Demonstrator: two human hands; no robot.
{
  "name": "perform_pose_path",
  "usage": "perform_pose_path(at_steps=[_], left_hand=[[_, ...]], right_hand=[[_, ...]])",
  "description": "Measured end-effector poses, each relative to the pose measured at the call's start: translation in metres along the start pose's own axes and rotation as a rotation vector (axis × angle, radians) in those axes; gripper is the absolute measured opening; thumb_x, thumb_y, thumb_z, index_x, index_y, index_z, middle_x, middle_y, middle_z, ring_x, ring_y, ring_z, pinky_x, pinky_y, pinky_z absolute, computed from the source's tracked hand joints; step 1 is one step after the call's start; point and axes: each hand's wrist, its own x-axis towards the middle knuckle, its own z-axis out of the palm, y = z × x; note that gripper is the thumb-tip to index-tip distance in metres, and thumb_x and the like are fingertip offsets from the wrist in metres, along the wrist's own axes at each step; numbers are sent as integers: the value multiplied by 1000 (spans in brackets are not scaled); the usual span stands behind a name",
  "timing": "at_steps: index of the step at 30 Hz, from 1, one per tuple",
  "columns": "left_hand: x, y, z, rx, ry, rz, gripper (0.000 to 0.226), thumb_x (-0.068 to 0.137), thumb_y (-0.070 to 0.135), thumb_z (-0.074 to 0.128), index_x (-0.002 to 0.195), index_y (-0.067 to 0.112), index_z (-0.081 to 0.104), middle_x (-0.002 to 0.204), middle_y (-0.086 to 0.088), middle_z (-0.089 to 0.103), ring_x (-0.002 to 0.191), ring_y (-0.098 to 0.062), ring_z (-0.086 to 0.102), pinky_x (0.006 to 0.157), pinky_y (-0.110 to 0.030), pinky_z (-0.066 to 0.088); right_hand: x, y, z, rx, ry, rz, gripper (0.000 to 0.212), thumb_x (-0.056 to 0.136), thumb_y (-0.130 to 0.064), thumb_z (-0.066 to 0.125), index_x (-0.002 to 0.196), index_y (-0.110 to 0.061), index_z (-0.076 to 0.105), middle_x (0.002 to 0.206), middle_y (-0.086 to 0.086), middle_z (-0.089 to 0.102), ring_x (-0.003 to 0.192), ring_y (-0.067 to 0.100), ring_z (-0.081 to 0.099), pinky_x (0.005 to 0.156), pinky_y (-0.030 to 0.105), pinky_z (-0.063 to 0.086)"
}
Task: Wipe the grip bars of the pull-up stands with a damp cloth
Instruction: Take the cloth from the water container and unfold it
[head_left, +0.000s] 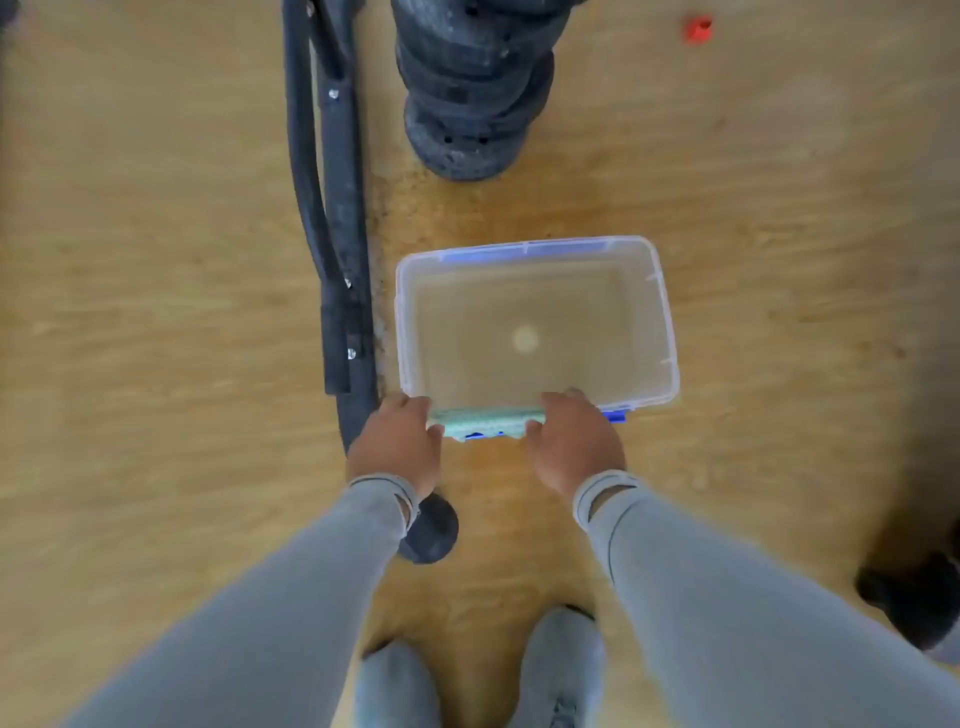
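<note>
Cloth (485, 422) seemingly between both grips

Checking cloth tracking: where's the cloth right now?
Head view, lower centre: the green cloth is stretched between the left hand and right hand, at the near rim of the clear plastic tub on the floor.

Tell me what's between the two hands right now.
In the head view, the green cloth spans the gap between the left hand and right hand, each gripping an end, at the near rim of the clear plastic tub.
</note>
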Motion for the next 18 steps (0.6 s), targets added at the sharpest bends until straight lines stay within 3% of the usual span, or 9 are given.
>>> perform_pose_path(at_steps=[2,5,10,12,14,16,18], left_hand=[[12,-3,9,98,32,11,33,103,36,45,132,26,58,134,0,48,121,-24,52,87,-42,52],[21,-7,18,145,59,8,26,103,33,44,113,26,67,119,1,49,111,-22,51,73,-36,48],[-1,4,-8,38,124,109,13,100,27,49,101,22,61,106,0,56,100,-25,55,80,-38,50],[-28,14,-38,-219,53,53,5,97,28,52,93,25,55,86,2,59,78,-24,58,69,-35,48],[-64,25,-78,-461,-33,-14,7,94,27,52,88,27,48,72,-2,58,58,-21,50,56,-33,44],[-106,38,-130,-583,-47,-1,12,93,21,52,85,23,43,64,-4,51,50,-18,41,50,-34,40],[-155,55,-191,-699,-33,6,14,93,10,53,85,13,42,63,-1,42,47,-12,34,49,-28,35]], right_hand=[[14,4,5,-85,39,14,31,103,-22,50,131,-19,62,133,6,53,114,28,62,85,38,56],[22,6,7,-196,71,-17,20,100,-18,52,114,-19,65,116,4,56,102,26,62,69,31,46],[-5,2,-13,-174,154,-101,18,102,-24,46,107,-18,62,109,2,56,102,25,54,84,36,48],[-32,-4,-37,-14,166,-89,15,100,-26,48,96,-17,59,101,1,57,94,24,55,82,38,48],[-69,-12,-73,304,97,-14,15,97,-24,53,86,-14,53,91,2,60,77,23,58,68,35,48],[-111,-26,-121,602,-28,63,15,94,-22,56,87,-10,50,90,5,66,63,19,53,54,30,43],[-159,-44,-181,750,-93,69,16,94,-19,56,84,-11,44,79,6,62,57,17,43,47,27,36]])
